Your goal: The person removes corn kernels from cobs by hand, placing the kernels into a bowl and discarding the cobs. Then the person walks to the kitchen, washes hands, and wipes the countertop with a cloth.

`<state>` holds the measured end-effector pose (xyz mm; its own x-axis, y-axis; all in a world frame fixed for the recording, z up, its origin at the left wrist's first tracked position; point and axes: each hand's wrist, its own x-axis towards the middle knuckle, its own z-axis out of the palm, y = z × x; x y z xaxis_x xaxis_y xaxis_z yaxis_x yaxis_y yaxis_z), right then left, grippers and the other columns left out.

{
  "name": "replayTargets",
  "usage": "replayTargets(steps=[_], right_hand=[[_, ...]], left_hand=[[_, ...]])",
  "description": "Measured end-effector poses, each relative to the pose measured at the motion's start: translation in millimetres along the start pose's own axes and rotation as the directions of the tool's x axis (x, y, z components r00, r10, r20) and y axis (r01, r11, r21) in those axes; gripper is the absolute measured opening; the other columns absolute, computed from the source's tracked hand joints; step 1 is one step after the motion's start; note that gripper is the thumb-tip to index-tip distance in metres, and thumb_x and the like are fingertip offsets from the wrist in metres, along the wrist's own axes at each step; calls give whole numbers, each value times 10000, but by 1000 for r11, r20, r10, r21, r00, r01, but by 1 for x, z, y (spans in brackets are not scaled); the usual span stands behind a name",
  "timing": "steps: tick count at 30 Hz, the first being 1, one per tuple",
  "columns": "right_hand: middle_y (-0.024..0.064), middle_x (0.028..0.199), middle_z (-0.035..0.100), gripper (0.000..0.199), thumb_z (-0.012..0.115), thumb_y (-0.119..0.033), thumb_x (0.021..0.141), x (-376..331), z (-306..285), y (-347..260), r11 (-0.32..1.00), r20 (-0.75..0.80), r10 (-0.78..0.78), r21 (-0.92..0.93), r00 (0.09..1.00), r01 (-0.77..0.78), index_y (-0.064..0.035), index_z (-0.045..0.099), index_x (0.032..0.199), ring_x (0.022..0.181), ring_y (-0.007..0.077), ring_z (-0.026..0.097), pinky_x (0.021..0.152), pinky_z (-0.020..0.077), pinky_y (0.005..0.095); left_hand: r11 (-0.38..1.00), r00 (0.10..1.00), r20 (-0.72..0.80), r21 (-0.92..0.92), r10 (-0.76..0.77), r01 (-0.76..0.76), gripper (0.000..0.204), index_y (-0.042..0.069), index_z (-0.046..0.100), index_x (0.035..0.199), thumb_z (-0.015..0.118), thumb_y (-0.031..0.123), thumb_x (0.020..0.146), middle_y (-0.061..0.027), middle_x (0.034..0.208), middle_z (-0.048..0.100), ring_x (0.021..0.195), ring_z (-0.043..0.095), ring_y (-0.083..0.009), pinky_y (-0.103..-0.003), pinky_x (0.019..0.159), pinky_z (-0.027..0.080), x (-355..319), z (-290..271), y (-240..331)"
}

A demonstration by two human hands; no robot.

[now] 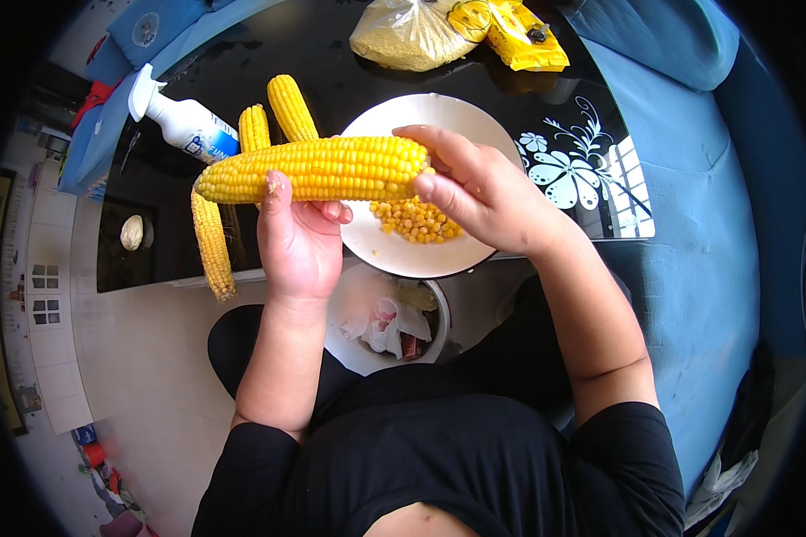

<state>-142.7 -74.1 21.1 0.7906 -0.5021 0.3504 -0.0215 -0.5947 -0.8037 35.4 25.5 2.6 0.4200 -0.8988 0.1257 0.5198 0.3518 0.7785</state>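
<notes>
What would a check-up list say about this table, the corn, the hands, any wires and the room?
Surface: glossy black table, white flower pattern.
Corn: held ear of corn, three other ears, loose kernels on white plate.
Clutter: spray bottle, clear bag of yellowish bits, yellow packet.
Hands: left hand supports the ear, thumb in front; right hand grips its right end.
Cables: nothing seen.
Surroundings: blue sofa at right, bin below.

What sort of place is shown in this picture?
Probably a living room in a home: there is a blue sofa at the right, a glossy black table with a white flower pattern, and a white bin by the table's near edge.
</notes>
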Motion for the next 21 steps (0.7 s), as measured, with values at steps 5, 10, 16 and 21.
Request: replayTargets(steps=[5, 10, 16, 21], right_hand=[[102, 916, 579, 375, 377, -234, 921, -1, 0, 4, 960, -6, 82, 268, 997, -77, 3, 439, 1205, 734, 125, 571, 677, 466, 255], [97, 910, 566, 391, 425, -232, 905, 0, 3, -1, 943, 4, 145, 301, 989, -139, 3, 420, 1217, 730, 107, 541, 661, 458, 240], [108, 928, 559, 425, 459, -221, 880, 0, 2, 3, 965, 26, 143, 216, 989, -145, 19, 392, 1224, 744, 111, 526, 678, 458, 248], [126, 963, 554, 420, 450, -190, 858, -1, 2, 3, 975, 15, 138, 174, 990, -139, 30, 393, 1210, 794, 144, 550, 710, 465, 268]], left_hand=[[999, 1000, 14, -33, -15, 15, 387, 80, 467, 1094, 468, 400, 878, -61, 960, 574, 658, 498, -77, -219, 574, 436, 0, -2, -1], [1000, 1000, 13, 5, 0, 0, 367, 76, 479, 1074, 471, 386, 879, -61, 947, 572, 655, 500, -83, -231, 579, 438, 0, 1, 0], [1000, 1000, 10, 14, 13, -13, 362, 72, 478, 1071, 469, 379, 880, -62, 942, 570, 654, 500, -90, -234, 581, 434, 0, 2, -1], [999, 999, 31, 41, 32, -34, 366, 60, 474, 1078, 467, 368, 881, -84, 983, 565, 659, 499, -94, -238, 588, 436, -1, 3, -2]])
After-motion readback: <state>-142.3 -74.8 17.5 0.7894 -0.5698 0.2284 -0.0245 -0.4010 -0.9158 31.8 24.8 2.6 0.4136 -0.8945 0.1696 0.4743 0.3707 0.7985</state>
